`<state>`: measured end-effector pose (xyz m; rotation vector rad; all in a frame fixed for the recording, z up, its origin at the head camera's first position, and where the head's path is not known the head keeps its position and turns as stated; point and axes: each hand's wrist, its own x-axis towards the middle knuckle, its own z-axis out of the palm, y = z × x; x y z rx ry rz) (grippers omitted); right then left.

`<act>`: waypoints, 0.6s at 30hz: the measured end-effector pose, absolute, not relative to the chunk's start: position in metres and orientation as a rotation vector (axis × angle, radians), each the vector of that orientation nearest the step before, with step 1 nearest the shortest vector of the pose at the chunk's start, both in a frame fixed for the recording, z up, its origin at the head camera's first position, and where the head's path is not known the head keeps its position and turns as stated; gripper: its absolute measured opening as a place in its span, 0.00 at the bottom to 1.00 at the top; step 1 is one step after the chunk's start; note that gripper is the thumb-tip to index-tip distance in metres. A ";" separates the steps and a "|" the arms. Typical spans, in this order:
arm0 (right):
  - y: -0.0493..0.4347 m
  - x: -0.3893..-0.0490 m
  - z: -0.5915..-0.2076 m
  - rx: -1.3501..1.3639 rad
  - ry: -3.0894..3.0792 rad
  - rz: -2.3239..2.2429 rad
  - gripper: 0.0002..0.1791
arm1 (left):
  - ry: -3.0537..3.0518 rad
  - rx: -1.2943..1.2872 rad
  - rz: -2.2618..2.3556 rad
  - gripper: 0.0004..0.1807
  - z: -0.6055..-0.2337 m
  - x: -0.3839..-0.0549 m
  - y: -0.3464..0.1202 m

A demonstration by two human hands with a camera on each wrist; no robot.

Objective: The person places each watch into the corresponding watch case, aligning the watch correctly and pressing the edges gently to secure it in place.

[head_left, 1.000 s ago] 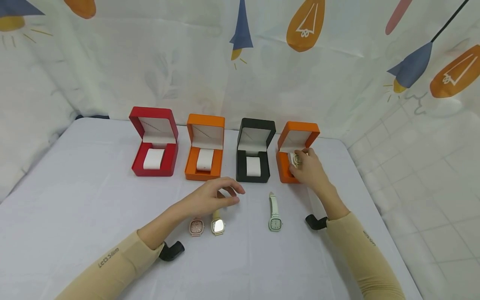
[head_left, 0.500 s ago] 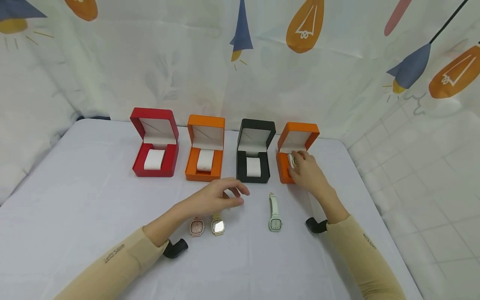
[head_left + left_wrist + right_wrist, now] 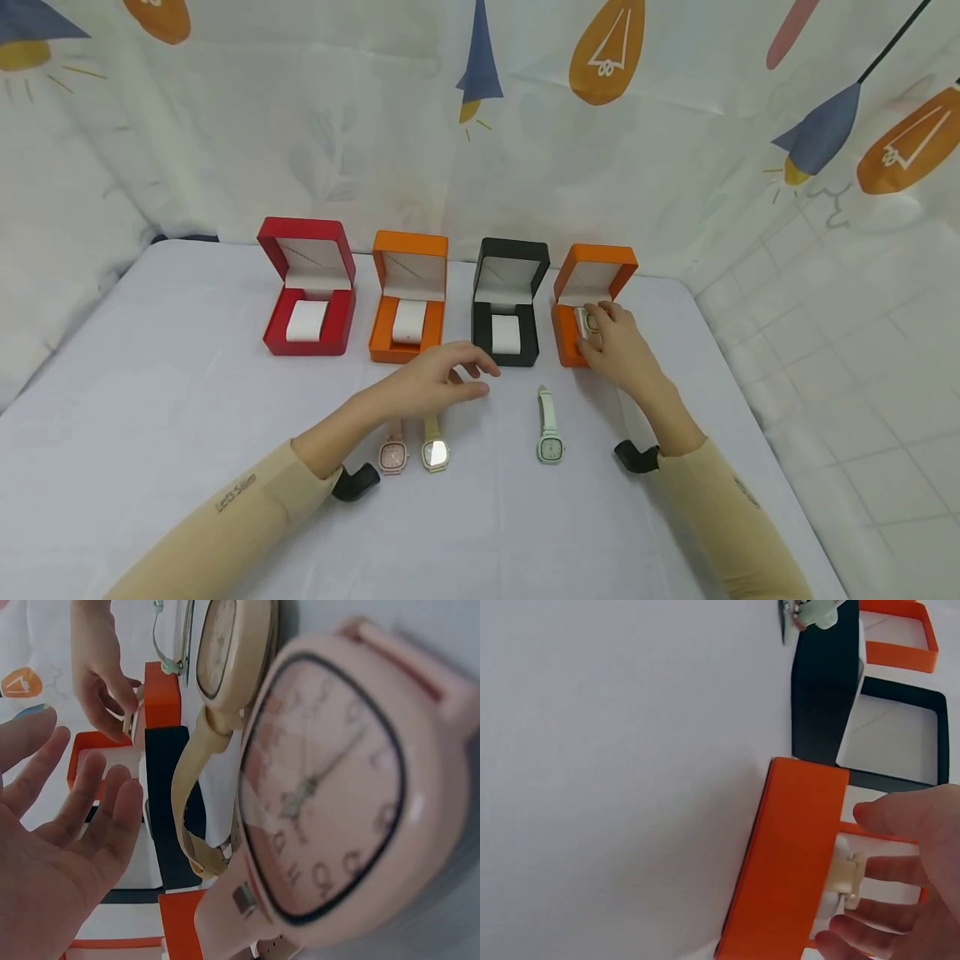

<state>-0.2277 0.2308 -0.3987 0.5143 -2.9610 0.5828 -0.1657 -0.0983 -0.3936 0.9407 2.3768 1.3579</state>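
White table [image 3: 187,400] spreads L, R & in front of blk box [image 3: 529,335]; a snagged cloth could drag every box w/ it. Red box [image 3: 340,321], far L of blk box, & L orange box [image 3: 434,323], near its L side, stand open; L orange box could get bumped if L hand lifts carelessly. R orange box [image 3: 570,354], just R of blk box, looks likeliest to suffer: an off-centre push could tip or skid it. R hand [image 3: 621,350], R of blk box, has thumb + fingers bent round cream watch [image 3: 592,322], which is inside R orange box; grip firmness can't tell. L hand [image 3: 441,379], front-L of blk box, hovers w/ fingers loosely bent, nothing held. Cushion [image 3: 580,321] under cream watch, R of blk box, could pop up or seat crooked if strap's uneven or fingers let go early. Green watch [image 3: 551,450], front & slightly R of blk box, could be swept by R hand pulling back low; yellow watch [image 3: 435,454] & pink watch [image 3: 393,456], front-L of blk box, could be scuffed if L hand drops.
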 end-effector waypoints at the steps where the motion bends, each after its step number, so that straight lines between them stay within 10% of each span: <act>1: 0.230 -0.227 -0.398 0.523 -2.954 0.585 0.31 | 2.395 0.949 1.348 0.13 -0.394 -0.167 -0.099; 18: 0.222 -0.206 -0.386 0.716 -2.860 0.620 0.28 | 2.736 0.907 1.129 0.12 -0.402 -0.178 -0.116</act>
